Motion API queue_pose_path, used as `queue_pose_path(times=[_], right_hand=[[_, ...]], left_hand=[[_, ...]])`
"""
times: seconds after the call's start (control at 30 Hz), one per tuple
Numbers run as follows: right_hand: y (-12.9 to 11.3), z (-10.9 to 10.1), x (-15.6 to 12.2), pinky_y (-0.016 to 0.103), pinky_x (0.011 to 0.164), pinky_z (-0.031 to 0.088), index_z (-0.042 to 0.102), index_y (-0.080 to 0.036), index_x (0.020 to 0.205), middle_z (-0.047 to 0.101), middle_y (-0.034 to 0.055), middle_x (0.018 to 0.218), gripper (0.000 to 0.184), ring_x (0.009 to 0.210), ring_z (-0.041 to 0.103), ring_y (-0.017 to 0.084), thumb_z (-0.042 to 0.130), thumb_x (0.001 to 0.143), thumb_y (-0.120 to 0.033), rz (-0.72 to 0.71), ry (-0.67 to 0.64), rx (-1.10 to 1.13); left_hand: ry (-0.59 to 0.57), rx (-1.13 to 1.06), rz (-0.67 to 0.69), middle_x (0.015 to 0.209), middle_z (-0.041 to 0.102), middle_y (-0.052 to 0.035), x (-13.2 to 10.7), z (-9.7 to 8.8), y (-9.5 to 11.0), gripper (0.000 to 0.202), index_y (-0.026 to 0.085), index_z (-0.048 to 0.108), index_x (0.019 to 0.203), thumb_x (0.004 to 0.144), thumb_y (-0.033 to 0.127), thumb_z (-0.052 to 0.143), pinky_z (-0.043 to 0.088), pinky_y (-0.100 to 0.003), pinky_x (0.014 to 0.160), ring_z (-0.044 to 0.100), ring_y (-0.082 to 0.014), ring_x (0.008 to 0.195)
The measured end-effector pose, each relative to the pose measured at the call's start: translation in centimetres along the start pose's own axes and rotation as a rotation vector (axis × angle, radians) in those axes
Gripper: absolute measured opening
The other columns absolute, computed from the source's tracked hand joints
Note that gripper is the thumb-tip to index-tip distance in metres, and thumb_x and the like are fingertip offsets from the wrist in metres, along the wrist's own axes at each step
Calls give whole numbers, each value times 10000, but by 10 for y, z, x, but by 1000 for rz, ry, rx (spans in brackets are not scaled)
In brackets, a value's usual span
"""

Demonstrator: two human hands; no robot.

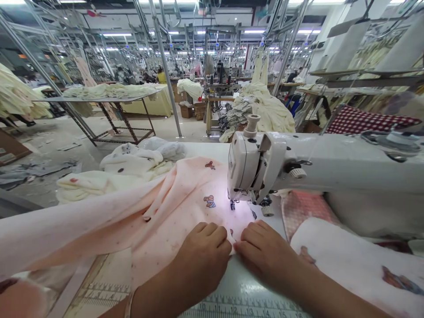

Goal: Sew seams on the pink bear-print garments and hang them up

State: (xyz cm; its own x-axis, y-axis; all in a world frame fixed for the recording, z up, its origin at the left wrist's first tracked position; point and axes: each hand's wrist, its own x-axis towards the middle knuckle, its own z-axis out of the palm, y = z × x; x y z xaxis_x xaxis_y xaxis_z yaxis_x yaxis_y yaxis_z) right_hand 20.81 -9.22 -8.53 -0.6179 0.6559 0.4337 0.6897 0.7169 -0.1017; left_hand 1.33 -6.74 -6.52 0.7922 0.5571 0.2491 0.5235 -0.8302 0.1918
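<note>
Pale pink fabric [172, 221] printed with small bears spreads across the sewing table and runs under the lit presser foot [232, 205] of a white sewing machine [251, 163]. My left hand [205, 251] is closed on the fabric's near edge, just in front of the foot. Close beside it, to the right, my right hand [261, 247] pinches the same edge with curled fingers. The two hands nearly touch at the thumbs. My fingertips are partly hidden behind the knuckles.
A printed ruler strip [245, 307] lies along the table's front edge. Cream and white cloth [132, 163] is heaped behind the pink fabric. At the right lies another bear-printed piece [357, 260]. Beyond stand a metal-framed table [109, 99] with garments and a cream fabric pile [268, 106].
</note>
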Motion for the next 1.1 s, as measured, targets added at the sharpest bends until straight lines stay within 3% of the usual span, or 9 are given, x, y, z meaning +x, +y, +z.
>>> queue_pose_path(times=[0.13, 0.27, 0.37, 0.47, 0.67, 0.87, 1.0, 1.1], right_hand=[[-3, -2, -1, 324, 612, 281, 574, -150, 760, 498, 41, 732, 158, 687, 375, 172, 443, 830, -96, 23, -57, 71], [-6, -5, -3, 335, 630, 296, 589, -143, 868, 507, 50, 768, 158, 711, 376, 179, 434, 857, -117, 30, -108, 125], [-5, -8, -2, 340, 646, 318, 594, -157, 911, 525, 53, 788, 159, 729, 407, 187, 439, 880, -158, 56, -121, 140], [6, -10, 4, 336, 638, 336, 605, -182, 912, 536, 51, 780, 180, 724, 450, 195, 425, 899, -197, 101, -167, 110], [29, -5, 15, 306, 631, 367, 602, -212, 971, 571, 85, 935, 202, 858, 523, 230, 411, 908, -232, 230, -156, 9], [20, -5, 12, 358, 717, 369, 598, -199, 929, 568, 50, 808, 172, 814, 500, 212, 428, 905, -191, 228, -179, 158], [18, -5, 9, 358, 717, 355, 605, -209, 969, 578, 45, 824, 172, 802, 499, 198, 457, 889, -173, 228, -154, 172], [17, -3, 8, 358, 718, 365, 626, -215, 966, 593, 43, 819, 179, 773, 511, 187, 470, 883, -183, 230, -123, 171]], left_hand=[[-5, -78, -88, 867, 567, -57, 3, -6, 6, 150, 168, 542, 789, 863, 166, 412, 425, -443, 830, 519, -220, 844], [-21, 57, -144, 1147, 550, -141, 5, 6, 7, 187, 125, 543, 936, 834, 98, 389, 289, -508, 1026, 462, -284, 1151], [-24, 78, -119, 1318, 449, -179, 6, 16, -1, 280, 89, 490, 1110, 854, 139, 390, 226, -504, 1078, 330, -311, 1292], [11, 10, -81, 1339, 424, -206, 16, 18, -17, 429, 39, 365, 1257, 857, 189, 403, 227, -504, 1082, 305, -317, 1307], [-33, -129, -127, 1092, 575, -132, 45, 12, -43, 274, 118, 477, 1071, 822, 231, 476, 255, -483, 1064, 487, -276, 1111], [-43, -140, -50, 1185, 512, -132, 36, 8, -41, 320, 132, 454, 1154, 845, 217, 454, 222, -516, 1055, 412, -288, 1169], [0, -138, -14, 1107, 536, -114, 34, 9, -42, 169, 139, 532, 985, 838, 205, 478, 267, -495, 1023, 444, -270, 1103], [34, -143, 81, 977, 565, -77, 34, 14, -44, 151, 152, 557, 832, 873, 136, 412, 371, -416, 906, 494, -219, 951]])
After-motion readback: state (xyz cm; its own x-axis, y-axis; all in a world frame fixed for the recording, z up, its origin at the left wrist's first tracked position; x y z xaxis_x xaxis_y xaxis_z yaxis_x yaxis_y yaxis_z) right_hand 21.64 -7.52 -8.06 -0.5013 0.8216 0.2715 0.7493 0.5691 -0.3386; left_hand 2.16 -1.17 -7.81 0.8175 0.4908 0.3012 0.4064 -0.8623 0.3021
